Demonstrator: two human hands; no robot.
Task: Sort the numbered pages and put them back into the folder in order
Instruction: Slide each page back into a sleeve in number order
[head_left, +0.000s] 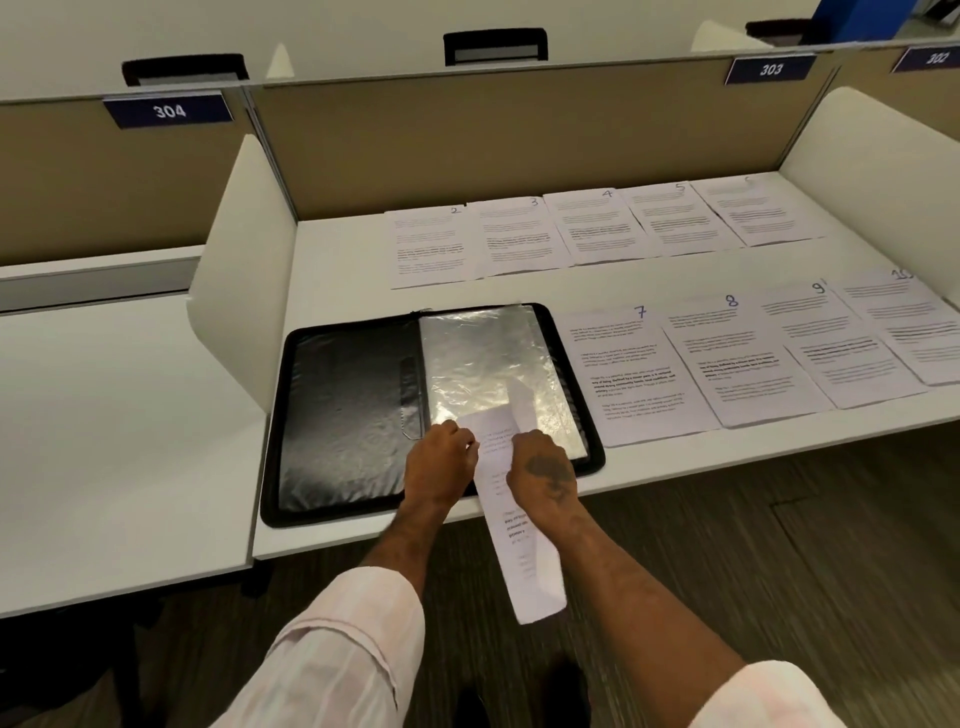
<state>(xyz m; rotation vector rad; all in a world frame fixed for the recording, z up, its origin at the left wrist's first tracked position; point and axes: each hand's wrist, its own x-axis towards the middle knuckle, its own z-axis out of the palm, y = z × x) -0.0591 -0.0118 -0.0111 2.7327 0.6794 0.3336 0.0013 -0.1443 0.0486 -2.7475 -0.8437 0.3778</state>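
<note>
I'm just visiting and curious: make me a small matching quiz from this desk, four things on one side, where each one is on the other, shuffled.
Things:
1. page 2
2. page 7
3. folder
4. held page

Places:
A. open on the desk, near edge
B. left end of the back row
C. between both hands, hanging over the desk edge
D. right beside the folder

Pairs: 1-B, 2-D, 3-A, 4-C

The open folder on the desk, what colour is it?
Black folder, with clear shiny plastic sleeves; seen in the head view.
</note>
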